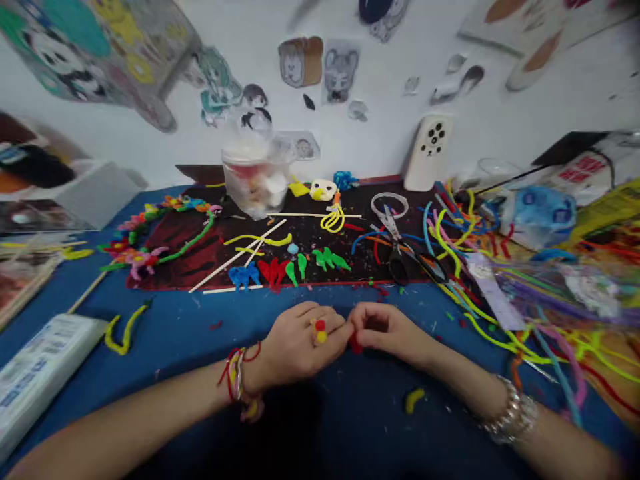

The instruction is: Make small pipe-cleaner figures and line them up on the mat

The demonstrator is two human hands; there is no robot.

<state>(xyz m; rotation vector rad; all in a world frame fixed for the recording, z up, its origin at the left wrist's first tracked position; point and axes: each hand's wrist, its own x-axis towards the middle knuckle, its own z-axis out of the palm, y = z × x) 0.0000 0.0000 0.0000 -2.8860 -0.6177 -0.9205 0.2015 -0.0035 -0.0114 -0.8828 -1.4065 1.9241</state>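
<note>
My left hand, with a red and yellow ring on one finger, reaches in from the left, its fingers closed. Its fingertips meet those of my right hand above the blue table. A small red pipe cleaner piece shows between the two hands, pinched by both; most of it is covered by fingers. Just beyond lie bent pipe cleaner shapes: blue, red and green. A short yellow pipe cleaner piece rests on the table in front of my right forearm.
Scissors lie on the dark mat, among wooden sticks. Loose pipe cleaners crowd the right side. A plastic cup and a phone stand at the wall. A flower garland and a white packet lie left.
</note>
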